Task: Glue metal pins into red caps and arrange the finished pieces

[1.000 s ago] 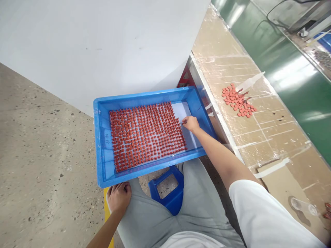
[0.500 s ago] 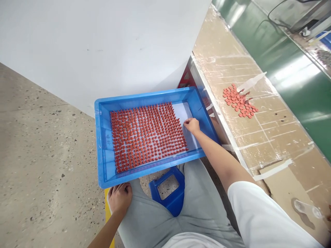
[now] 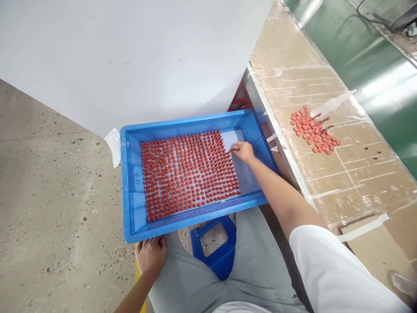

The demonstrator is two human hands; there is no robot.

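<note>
A blue plastic tray (image 3: 182, 227) lies across my lap, with close rows of small red pieces with thin upright pins (image 3: 190, 169) over most of its bottom. My right hand (image 3: 243, 151) is inside the tray, just right of the rows' edge. Its thumb and fingers pinch a small reddish part with a dark pin (image 3: 234, 149), mostly covered by the fingertips. My left hand (image 3: 152, 252) rests on my left knee below the tray's near rim, fingers laid over the trouser cloth and holding nothing.
To the right is a workbench (image 3: 293, 82) covered in taped cardboard, with a heap of red discs (image 3: 315, 131) and a white strip (image 3: 332, 103) beside it. A white panel (image 3: 146, 56) stands beyond the tray. A blue stool (image 3: 213, 248) shows between my legs.
My right hand has shifted slightly to the edge of the rows with the part in its pinch. The view has turned a little; a paper now shows left of the tray. My left hand stays put.
</note>
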